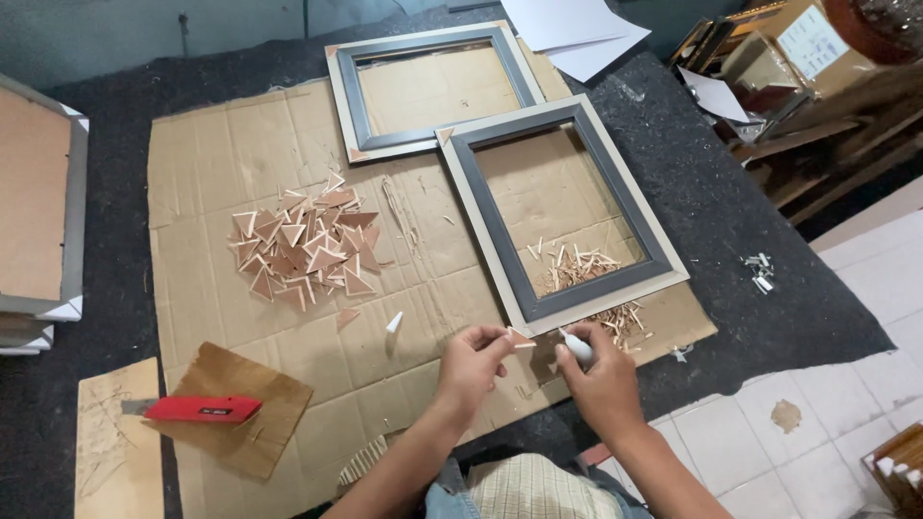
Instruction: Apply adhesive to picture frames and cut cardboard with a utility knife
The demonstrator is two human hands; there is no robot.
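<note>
Left hand (471,363): thumb and forefinger pinch a small tan triangular cardboard corner piece (520,338), held just in front of the near corner of the nearer frame.
Right hand (601,375): fingers curl closed round a small white glue bottle with a pointed nozzle (577,347), its tip close beside the triangle.
Doing it well: it seems best to keep the triangle flat and steady between the fingertips, give only a thin touch of glue, and line its two short edges up with the frame's mitred corner before pressing.
White nozzle cap (394,322): lies loose on the flattened brown cardboard sheet (202,183), left of the hands.
Red box cutter (197,409): rests on a darker brown board scrap, near left, well apart from both hands.
Pile of tan triangles (303,248): heaped mid-sheet, left of the frames.
Nearer grey and cream rectangular picture frame (510,255): lies flat, wood splinters inside and beside its near edge.
Farther grey picture frame (348,101): lies behind, touching the nearer one.
Labels and papers: white blank sheets (572,27) at the far edge; a brown carton with a white rectangular label (810,40) at far right, print too small to tell.
</note>
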